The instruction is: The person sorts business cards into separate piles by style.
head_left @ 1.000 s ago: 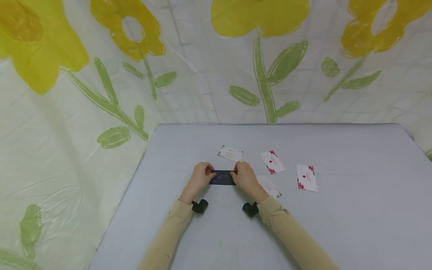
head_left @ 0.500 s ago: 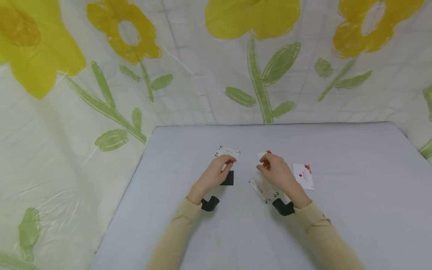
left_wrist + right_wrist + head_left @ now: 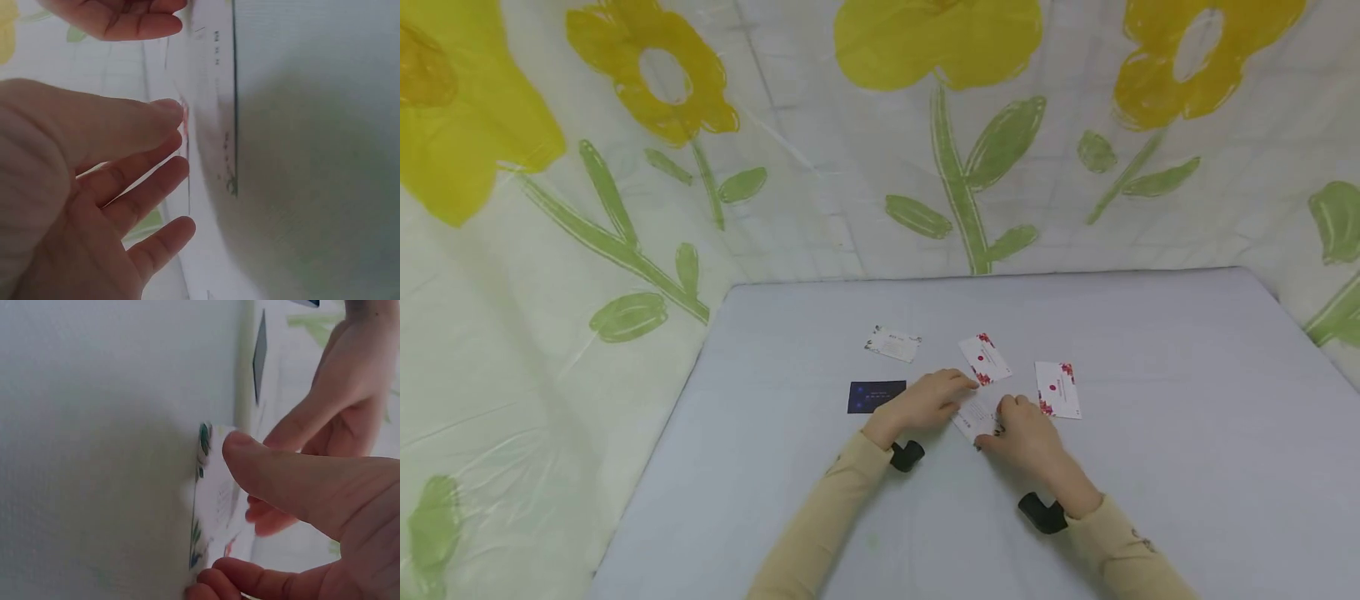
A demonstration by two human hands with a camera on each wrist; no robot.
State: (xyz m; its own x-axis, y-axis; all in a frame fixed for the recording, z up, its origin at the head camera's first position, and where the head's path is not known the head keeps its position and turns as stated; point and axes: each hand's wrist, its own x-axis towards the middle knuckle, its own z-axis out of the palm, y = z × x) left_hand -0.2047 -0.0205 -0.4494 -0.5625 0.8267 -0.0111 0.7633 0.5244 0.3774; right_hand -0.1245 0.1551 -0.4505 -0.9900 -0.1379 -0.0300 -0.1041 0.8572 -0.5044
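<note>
A white business card (image 3: 976,414) with printed text and green leaf corners lies at a slant on the table between both hands. My right hand (image 3: 1026,433) holds its right-hand end, the thumb at one edge and curled fingers at the opposite edge in the right wrist view. Over the card's left end hovers my left hand (image 3: 925,402), its fingers loosely spread and apart from the card (image 3: 219,94) in the left wrist view. A dark blue card (image 3: 871,397) lies left of the left hand, its right end partly covered by that hand.
Another leaf-cornered white card (image 3: 893,343) lies farther back. Two white cards with red flowers lie near the right hand: one card (image 3: 987,360) behind it, the other card (image 3: 1058,390) to its right. A flower-printed curtain (image 3: 820,225) hangs beyond the grey-white table (image 3: 1187,467).
Both hands let go of the dark card, which now lies flat on the left. They moved right to the leaf-cornered card, whose end the right hand took. The head view shifted slightly.
</note>
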